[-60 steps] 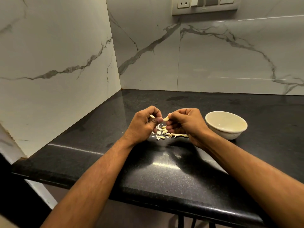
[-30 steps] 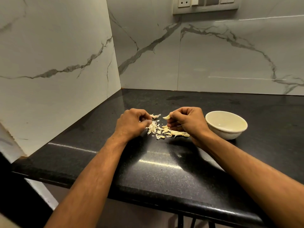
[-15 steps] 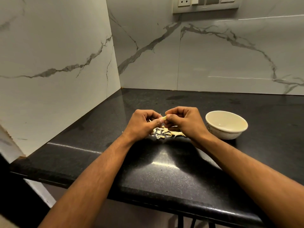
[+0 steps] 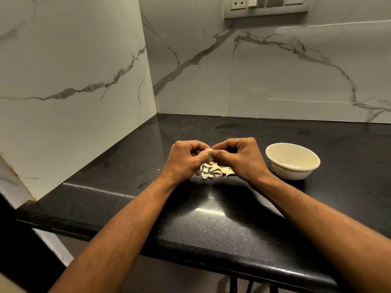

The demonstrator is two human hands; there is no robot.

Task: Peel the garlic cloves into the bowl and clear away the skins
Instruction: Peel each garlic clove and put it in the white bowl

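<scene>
Over black counter (image 4: 211, 229), left hand (image 4: 184, 159) and right hand (image 4: 239, 157) pinch garlic clove (image 4: 209, 150) (pale).

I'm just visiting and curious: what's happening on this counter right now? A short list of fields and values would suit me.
Activity: peeling garlic by hand
Left hand: pinches one end of the garlic clove
Right hand: pinches the other end of the same clove
Pile of cloves and skins: lies on the black countertop, under the hands
Bowl: cream, to the right of the hands; the part of its inside that shows looks empty
Wall: marble tiles, with a socket panel above
</scene>
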